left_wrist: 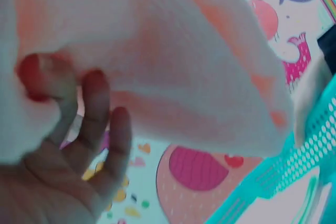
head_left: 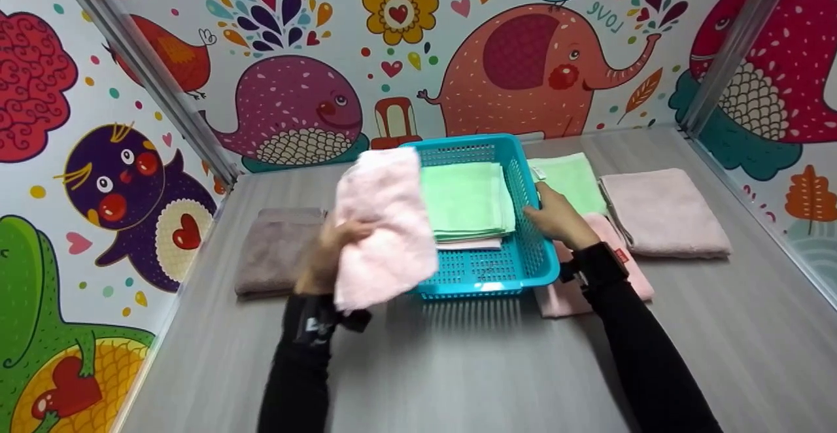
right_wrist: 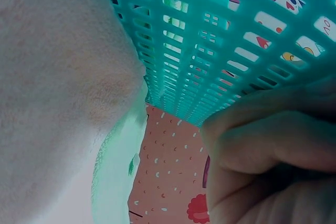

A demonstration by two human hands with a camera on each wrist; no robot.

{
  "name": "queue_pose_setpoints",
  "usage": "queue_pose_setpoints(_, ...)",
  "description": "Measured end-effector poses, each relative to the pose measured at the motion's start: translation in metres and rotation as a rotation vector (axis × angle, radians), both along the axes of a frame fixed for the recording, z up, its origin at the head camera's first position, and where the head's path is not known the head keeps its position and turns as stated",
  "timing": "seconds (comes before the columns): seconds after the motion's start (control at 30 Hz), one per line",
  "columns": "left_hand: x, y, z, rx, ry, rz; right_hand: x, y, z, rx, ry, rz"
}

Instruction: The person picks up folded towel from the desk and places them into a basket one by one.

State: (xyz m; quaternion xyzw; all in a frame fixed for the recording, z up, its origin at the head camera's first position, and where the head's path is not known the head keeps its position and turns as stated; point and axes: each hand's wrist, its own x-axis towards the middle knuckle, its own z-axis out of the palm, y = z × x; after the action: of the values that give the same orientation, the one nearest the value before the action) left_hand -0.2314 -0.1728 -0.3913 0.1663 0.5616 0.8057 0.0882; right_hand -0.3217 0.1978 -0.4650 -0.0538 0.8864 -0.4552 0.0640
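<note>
A pale pink towel [head_left: 386, 230] hangs from my left hand [head_left: 324, 256], blurred in the head view. In the left wrist view the curled fingers [left_wrist: 94, 98] pinch its cloth. The towel overlaps the left side of a turquoise plastic basket [head_left: 537, 250]. My right hand [head_left: 559, 214] grips the basket's right rim; in the right wrist view its curled fingers [right_wrist: 262, 135] lie against the perforated wall. Inside the basket, folded light green towels [head_left: 461, 197] lie stacked over a pink one [head_left: 471, 244].
A folded mauve-grey towel [head_left: 274, 253] lies on the table [head_left: 418, 374], left of the basket. To the right are a green towel [head_left: 569, 174], a pink towel [head_left: 664, 214] and another pink towel [head_left: 631, 276] with a red tag. Patterned walls [head_left: 392, 67] enclose the table.
</note>
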Motion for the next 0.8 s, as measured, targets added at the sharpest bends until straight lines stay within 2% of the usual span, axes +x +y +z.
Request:
queue_pose_setpoints(0.13, -0.004, 0.026, 0.004, 0.031, -0.013, -0.070, 0.000, 0.000, 0.000, -0.004, -0.009, -0.001)
queue_pose_setpoints(0.37, -0.018, 0.071, 0.001, 0.020, 0.053, -0.121, 0.001, 0.002, 0.000, 0.000, -0.022, 0.005)
queue_pose_setpoints(0.43, -0.021, 0.082, -0.001, 0.026, 0.056, -0.164, 0.001, 0.002, 0.000, 0.011, -0.019, 0.011)
queue_pose_setpoints(0.57, -0.021, 0.091, -0.004, 0.028, 0.041, -0.217, 0.002, 0.005, 0.004, 0.083, 0.025, 0.021)
queue_pose_setpoints(0.67, -0.020, 0.091, -0.004, 0.027, 0.037, -0.213, 0.004, 0.014, 0.013, 0.127, 0.096, 0.010)
queue_pose_setpoints(0.73, -0.020, 0.091, -0.004, 0.032, 0.035, -0.206, 0.006, 0.020, 0.022, 0.099, 0.129, -0.009)
queue_pose_setpoints(0.8, -0.020, 0.092, -0.005, 0.037, 0.031, -0.208, 0.010, 0.024, 0.033, 0.010, 0.139, -0.014)
